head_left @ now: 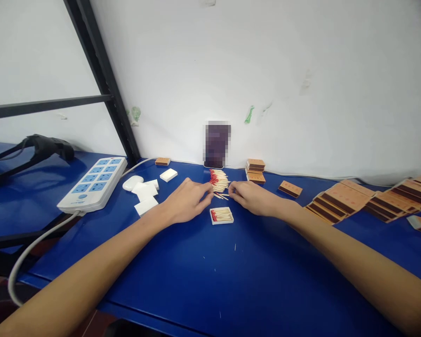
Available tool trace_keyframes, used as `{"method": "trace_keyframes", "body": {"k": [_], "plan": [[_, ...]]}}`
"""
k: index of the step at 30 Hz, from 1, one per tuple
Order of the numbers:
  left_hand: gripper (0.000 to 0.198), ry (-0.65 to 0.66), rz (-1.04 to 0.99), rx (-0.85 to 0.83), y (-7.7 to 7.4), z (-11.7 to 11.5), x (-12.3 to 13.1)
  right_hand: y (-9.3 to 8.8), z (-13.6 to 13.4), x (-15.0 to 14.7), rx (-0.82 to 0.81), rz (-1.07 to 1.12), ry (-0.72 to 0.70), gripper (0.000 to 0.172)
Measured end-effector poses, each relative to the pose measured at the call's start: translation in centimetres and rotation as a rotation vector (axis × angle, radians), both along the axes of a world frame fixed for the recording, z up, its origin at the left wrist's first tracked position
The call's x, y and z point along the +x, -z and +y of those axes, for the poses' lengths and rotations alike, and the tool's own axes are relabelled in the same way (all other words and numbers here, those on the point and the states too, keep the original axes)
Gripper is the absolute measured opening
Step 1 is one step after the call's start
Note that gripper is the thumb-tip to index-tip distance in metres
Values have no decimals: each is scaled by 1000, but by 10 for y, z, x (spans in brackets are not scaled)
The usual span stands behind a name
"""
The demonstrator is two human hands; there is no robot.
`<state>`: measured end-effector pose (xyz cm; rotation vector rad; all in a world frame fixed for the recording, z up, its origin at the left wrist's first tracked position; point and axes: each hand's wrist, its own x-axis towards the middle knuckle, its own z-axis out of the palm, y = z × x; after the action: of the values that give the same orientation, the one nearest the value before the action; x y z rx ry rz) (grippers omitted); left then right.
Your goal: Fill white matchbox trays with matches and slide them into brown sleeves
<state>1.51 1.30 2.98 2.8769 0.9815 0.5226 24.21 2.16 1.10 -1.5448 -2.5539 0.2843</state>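
A loose pile of red-tipped matches lies on the blue table near the wall. My left hand rests at the pile's left side, fingers curled, fingertips touching the matches. My right hand is at the pile's right side, fingers pinched on the ends of a few matches. Just in front of the pile, between both hands, sits a small open white tray partly filled with matches.
White box trays and a power strip with its cable lie at the left. Stacked brown matchbox sleeves stand behind the pile; many more sleeves cover the right. A dark phone leans on the wall.
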Motion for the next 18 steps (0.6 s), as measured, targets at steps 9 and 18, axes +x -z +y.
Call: {"method": "trace_keyframes", "body": {"k": [9, 18], "plan": [[24, -26, 20, -5, 18, 11, -4, 2, -1, 1, -13, 28, 5, 15], [40, -38, 180, 41, 25, 14, -2, 5, 0, -3, 10, 95, -1, 15]]}}
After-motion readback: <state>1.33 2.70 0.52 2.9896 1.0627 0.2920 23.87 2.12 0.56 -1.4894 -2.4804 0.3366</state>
